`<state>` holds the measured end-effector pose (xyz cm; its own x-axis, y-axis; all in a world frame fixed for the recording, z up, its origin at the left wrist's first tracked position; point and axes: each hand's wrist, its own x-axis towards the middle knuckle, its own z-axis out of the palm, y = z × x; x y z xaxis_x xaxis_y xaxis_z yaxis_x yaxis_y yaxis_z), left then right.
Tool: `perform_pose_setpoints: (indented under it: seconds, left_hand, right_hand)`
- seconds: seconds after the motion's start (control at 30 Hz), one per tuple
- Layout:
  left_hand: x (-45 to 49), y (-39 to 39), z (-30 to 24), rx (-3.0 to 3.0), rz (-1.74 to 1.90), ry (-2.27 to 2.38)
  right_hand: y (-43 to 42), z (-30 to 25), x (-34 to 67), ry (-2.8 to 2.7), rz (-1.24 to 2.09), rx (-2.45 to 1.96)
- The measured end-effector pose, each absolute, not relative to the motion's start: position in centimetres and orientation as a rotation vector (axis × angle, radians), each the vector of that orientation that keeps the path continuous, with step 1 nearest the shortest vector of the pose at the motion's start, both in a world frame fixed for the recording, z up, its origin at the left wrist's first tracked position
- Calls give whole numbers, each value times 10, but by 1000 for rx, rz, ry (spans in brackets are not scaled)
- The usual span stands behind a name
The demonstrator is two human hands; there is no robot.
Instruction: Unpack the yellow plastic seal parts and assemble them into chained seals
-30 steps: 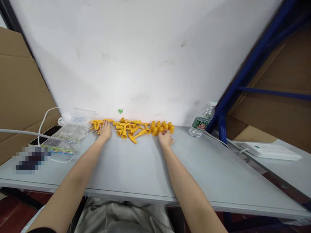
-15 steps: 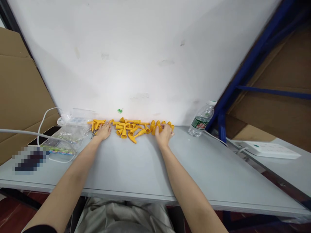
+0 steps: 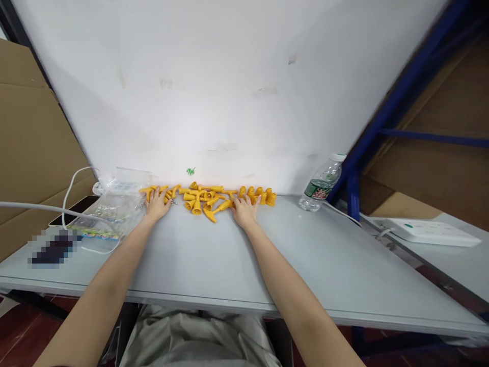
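Along the foot of the white wall lies a row of yellow plastic parts. My left hand rests with spread fingers on the small yellow handle-shaped pieces at the left end; small dark bits show beside it. In the middle is a loose pile of yellow T-shaped and funnel-ended pieces. My right hand lies between that pile and several upright yellow cone-shaped caps, fingers apart and touching the nearest parts. Neither hand visibly grips a piece, though the fingers partly cover what is under them.
A clear plastic bottle with a green label leans at the right. Beyond it lies a white power strip. On the left are clear plastic bags, a white cable, a dark phone-like slab and a cardboard box.
My right hand has moved left off the upright caps, toward the middle pile. My left hand has shifted slightly left over the handle-shaped pieces. The view has tilted a little.
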<state>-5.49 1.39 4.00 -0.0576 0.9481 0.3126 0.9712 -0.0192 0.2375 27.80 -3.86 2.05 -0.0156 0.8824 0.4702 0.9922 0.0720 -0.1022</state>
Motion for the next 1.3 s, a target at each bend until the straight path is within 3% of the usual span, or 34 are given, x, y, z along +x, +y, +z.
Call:
perform_pose_setpoints:
  seconds: [1.3]
  left_hand:
    - [-31, 33, 27, -2433, -603, -1783]
  right_hand:
    - [-39, 22, 279, -1819, -435, -1707]
